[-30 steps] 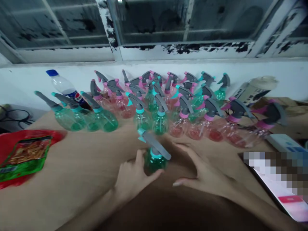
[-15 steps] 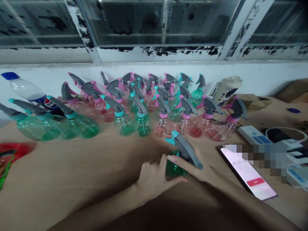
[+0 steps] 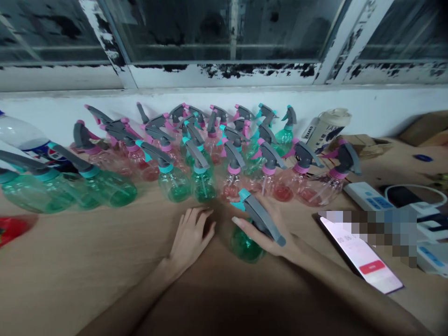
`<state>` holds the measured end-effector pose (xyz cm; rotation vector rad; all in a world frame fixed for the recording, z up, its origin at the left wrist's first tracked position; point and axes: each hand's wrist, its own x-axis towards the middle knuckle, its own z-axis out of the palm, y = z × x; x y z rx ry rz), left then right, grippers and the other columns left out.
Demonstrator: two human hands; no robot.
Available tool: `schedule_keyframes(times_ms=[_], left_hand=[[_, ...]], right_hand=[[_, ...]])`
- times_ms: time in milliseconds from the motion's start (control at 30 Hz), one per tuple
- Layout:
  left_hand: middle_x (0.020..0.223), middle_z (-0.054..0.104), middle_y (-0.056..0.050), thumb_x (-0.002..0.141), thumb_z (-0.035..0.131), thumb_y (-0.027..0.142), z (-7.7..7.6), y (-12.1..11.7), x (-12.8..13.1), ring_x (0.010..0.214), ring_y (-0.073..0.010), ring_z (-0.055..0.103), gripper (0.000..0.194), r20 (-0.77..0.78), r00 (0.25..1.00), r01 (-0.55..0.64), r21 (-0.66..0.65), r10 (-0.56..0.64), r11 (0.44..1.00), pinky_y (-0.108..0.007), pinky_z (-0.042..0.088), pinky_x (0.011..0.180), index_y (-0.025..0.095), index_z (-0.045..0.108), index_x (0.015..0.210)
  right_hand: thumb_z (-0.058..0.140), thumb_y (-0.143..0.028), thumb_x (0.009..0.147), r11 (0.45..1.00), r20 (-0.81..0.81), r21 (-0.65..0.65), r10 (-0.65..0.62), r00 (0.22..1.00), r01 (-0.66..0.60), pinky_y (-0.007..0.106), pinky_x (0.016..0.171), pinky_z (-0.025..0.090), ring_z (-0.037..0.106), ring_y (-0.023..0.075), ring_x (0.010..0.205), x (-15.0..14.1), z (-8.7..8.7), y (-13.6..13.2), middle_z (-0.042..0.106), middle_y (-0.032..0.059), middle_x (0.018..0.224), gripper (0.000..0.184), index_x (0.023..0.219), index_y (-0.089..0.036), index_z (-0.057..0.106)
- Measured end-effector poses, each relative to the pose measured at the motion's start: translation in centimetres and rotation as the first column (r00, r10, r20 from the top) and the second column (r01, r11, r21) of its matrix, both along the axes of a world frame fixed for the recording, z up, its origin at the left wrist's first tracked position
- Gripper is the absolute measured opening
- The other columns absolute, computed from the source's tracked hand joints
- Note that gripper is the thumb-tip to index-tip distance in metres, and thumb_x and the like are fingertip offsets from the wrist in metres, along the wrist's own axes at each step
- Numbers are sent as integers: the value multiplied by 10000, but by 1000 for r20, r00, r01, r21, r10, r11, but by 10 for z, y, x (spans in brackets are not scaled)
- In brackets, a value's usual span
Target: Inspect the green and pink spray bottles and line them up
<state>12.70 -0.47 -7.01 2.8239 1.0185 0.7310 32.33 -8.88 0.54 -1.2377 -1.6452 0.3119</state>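
Observation:
A green spray bottle (image 3: 247,245) with a grey and turquoise trigger head stands on the table in front of me. My right hand (image 3: 268,228) is wrapped around it just below the spray head, thumb across the near side. To its left, apart from the bottle, my left hand (image 3: 192,233) hovers low over or rests on the tabletop, fingers loosely bent and apart, holding nothing. Just beyond the hands stand a green spray bottle (image 3: 203,186) with a turquoise collar and a pink spray bottle (image 3: 231,189) with a pink collar.
Several more green and pink spray bottles line the wall, including a green one (image 3: 121,189) at left. A cola bottle (image 3: 24,135) stands far left, above a red wrapper (image 3: 16,228). At right are a lit phone (image 3: 360,252), a power strip (image 3: 369,200) and a coffee cup (image 3: 329,126).
My left hand has let go of the green spray bottle and moved left, away from it. My right hand still holds the bottle, slightly farther left in view. The view has shifted slightly.

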Motion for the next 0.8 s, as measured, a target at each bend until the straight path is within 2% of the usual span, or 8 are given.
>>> schedule_keyframes(times_ms=[200, 467, 633, 800], left_hand=[[1182, 538, -145, 881, 480, 263, -3, -6, 5, 1031, -306, 511, 306, -76, 997, 20, 5, -20, 1000, -476, 438, 827, 146, 512, 1162], [1252, 506, -164, 896, 445, 264, -3, -6, 5, 1101, -300, 504, 296, -118, 993, -6, -19, 3, 1000, -487, 432, 874, 141, 492, 1162], [1269, 493, -173, 892, 465, 260, -5, -6, 5, 1143, -308, 479, 318, -122, 992, -17, -16, 15, 1000, -483, 416, 910, 119, 489, 1177], [1264, 495, -165, 896, 468, 268, -5, -5, 4, 1147, -299, 477, 333, -131, 991, -11, -21, 8, 1000, -469, 405, 935, 114, 490, 1190]], right_hand=[[593, -255, 760, 997, -23, -33, 69, 997, -69, 298, 610, 466, 565, 148, 683, 4, 4, -3, 552, 11, 764, 156, 860, -212, 481], [550, -234, 797, 990, -31, -130, 53, 998, -57, 288, 528, 454, 562, 141, 567, 5, -5, -6, 545, -29, 641, 93, 821, -240, 461], [579, -245, 776, 995, -62, -89, 48, 997, -53, 308, 643, 501, 610, 164, 721, 4, -2, -5, 596, 14, 813, 139, 872, -242, 478], [572, -272, 783, 986, -79, -164, -2, 997, -11, 345, 618, 505, 606, 187, 657, 2, -7, -8, 593, 13, 731, 93, 856, -250, 519]])
